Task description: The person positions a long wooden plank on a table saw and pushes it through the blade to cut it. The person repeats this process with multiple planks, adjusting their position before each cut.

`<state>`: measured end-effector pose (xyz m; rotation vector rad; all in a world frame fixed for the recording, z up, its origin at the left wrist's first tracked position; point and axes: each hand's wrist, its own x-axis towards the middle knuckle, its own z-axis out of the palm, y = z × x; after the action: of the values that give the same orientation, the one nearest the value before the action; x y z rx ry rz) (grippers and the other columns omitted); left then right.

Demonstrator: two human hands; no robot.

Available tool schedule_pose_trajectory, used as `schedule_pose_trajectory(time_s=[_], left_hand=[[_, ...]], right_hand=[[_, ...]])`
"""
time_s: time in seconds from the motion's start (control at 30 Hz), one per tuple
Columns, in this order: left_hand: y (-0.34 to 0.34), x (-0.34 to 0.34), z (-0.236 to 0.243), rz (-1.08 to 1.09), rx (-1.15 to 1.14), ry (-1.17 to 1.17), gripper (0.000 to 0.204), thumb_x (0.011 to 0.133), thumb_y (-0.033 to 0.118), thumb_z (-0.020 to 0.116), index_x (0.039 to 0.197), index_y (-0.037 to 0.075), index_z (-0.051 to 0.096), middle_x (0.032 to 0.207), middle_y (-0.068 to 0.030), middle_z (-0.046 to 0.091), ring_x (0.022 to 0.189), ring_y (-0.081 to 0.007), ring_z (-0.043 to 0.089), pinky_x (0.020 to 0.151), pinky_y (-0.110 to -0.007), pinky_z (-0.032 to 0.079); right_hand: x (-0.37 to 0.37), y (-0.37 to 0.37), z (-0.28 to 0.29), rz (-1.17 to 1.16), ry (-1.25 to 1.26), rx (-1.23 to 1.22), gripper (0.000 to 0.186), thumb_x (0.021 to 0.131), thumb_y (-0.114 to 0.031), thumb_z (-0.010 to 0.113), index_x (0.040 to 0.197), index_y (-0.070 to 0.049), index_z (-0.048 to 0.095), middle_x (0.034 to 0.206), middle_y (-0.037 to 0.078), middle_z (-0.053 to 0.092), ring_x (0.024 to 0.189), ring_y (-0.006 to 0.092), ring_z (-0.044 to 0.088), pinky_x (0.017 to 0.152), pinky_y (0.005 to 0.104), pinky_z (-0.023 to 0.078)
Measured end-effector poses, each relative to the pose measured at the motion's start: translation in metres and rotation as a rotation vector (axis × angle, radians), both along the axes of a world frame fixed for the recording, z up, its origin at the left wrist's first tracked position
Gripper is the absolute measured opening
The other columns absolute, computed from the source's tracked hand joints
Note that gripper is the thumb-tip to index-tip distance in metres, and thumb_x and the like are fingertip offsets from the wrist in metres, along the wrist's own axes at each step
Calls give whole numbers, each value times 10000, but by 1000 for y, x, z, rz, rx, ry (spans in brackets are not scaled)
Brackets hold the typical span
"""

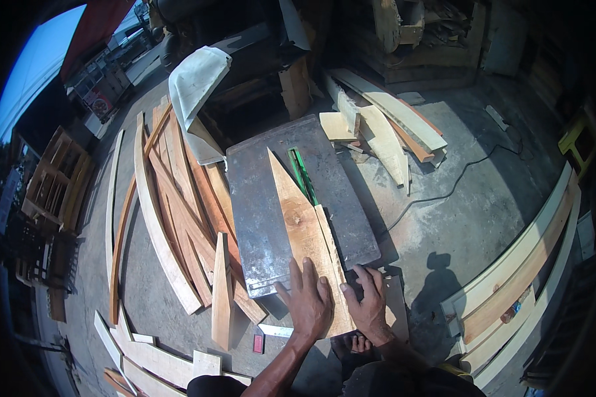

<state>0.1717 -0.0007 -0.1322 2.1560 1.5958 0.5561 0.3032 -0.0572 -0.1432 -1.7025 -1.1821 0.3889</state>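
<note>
Head view: left hand [311, 308] flat over the board [301, 228], fingers spread and straight, pressing or resting from above, clenched on nothing. Right hand [367, 304] at the board's right edge, thumb toward the wood, fingers slightly bent; whether it grips or only touches, cannot tell. Board lies on the metal table [258, 212], point toward the table's far side, near end seemingly past the table's near edge. Good practice here, in my judgement: even downward pressure from the left palm, light steady guidance from the right, wood flat to the table, all fingertips well clear of the green-edged slot [302, 175] in the table top. Board itself: pale tan, long taper to a sharp tip, round darker knot about midway; a line sets off a narrow strip [330, 239] along its right side, ragged on the outer edge. Whether the strip is sawn through, cannot tell. Farther out: long planks [179, 198] crossing each other left of the table, offcuts [381, 135] beyond its far right corner, curved boards [516, 271] well to its right.
</note>
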Motion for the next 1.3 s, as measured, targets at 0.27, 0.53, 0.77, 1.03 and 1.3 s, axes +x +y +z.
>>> schedule_pose_trajectory(time_s=[0.27, 0.53, 0.77, 1.03, 1.3], left_hand=[[-40, -7, -6, -118, 112, -356, 561, 1013, 116, 594, 1486, -115, 399, 1541, -454, 292, 1412, -589, 379, 1150, -570, 360], [-78, 2, 1, -126, -22, -417, 562, 1020, 134, 585, 1478, -133, 398, 1543, -439, 276, 1376, -606, 401, 1116, -552, 411], [-157, -26, -6, -60, -376, -728, 599, 1006, 95, 613, 1515, -53, 332, 1571, -305, 253, 1383, -444, 469, 1084, -468, 497], [-133, -35, 1, 92, -371, -615, 608, 981, 124, 657, 1499, -9, 369, 1473, -240, 303, 1217, -380, 571, 985, -426, 565], [-54, 0, 47, -269, -365, -687, 623, 1005, 253, 649, 1527, 0, 420, 1524, -246, 332, 1245, -365, 579, 1003, -424, 561]], right_hand=[[0, -37, 3, 191, 234, -169, 357, 1044, -270, 602, 1293, -16, 624, 968, 194, 753, 919, 327, 762, 772, 411, 562], [15, -71, -1, 178, 204, -218, 317, 1042, -225, 591, 1288, -32, 643, 894, 222, 718, 808, 374, 734, 710, 422, 555], [26, -94, -6, 353, 195, -269, 398, 1021, -174, 622, 1366, 25, 609, 1044, 230, 740, 900, 361, 749, 781, 390, 583], [16, -65, 2, 390, 60, -221, 439, 1019, -229, 637, 1403, -19, 609, 915, 253, 727, 828, 327, 758, 736, 387, 575], [83, 0, 55, 314, 184, -216, 451, 1082, -284, 526, 1449, -27, 576, 1149, 203, 739, 1061, 200, 688, 922, 340, 526]])
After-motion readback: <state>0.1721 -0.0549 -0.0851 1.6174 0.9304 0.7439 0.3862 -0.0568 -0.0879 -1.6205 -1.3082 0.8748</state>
